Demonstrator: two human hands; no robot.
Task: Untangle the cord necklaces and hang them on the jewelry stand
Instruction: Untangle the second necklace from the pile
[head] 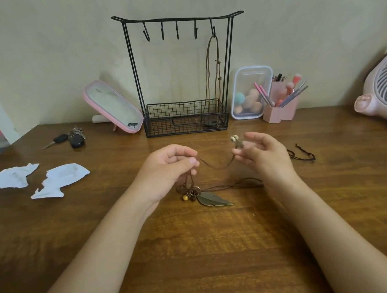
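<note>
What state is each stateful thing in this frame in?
Black wire jewelry stand: upright, four hooks empty.
Brown cord necklace: hanging on rightmost hook.
Bronze feather-pendant necklace: on wooden table, tangled.
Left hand: pinching brown cord.
Right hand: holding beaded pendant.

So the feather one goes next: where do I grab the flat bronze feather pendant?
Probably from above, at the small metal rings on its left end: the bronze feather pendant lies flat on the wooden table, offering little edge, while the rings bunch where the brown cord joins.
</note>
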